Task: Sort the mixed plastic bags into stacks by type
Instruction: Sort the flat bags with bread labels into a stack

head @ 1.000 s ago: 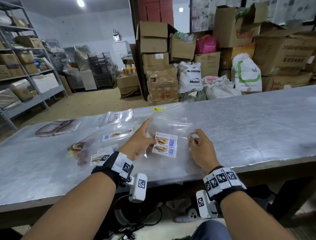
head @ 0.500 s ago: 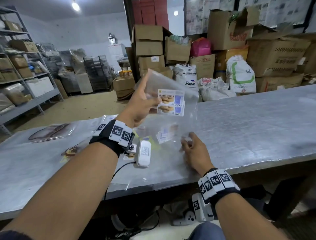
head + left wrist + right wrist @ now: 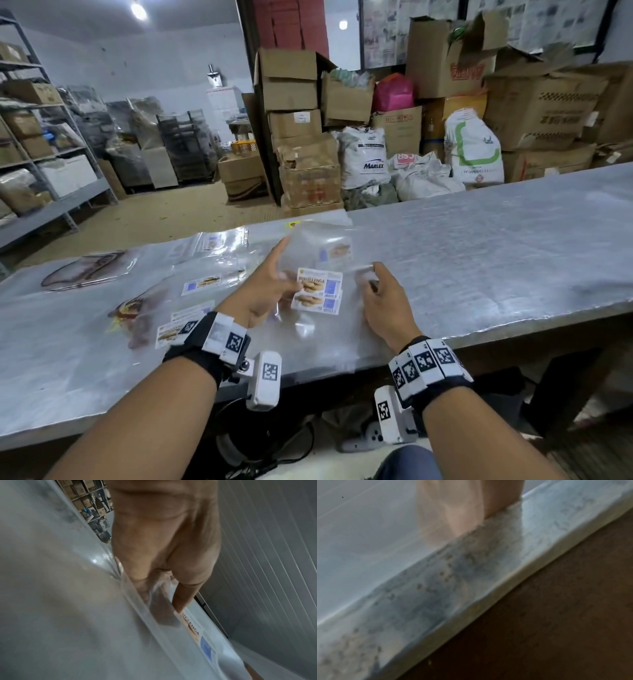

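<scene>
The left hand point(image 3: 263, 291) pinches a clear labelled bag point(image 3: 318, 291) over the grey surface point(image 3: 479, 260), thumb on its label. The right hand point(image 3: 383, 301) seems to nip the bag's right edge, fingers curled. Other bags point(image 3: 202, 284) lie left.

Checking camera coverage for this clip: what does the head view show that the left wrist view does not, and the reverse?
Only the head view shows the right hand at the bag's right edge, the other clear printed bags spread to the left on the grey table, and cardboard boxes behind. Only the left wrist view shows, close up, fingers pinching the plastic. Both show the left hand holding the clear plastic bag with the white-and-blue label.
</scene>
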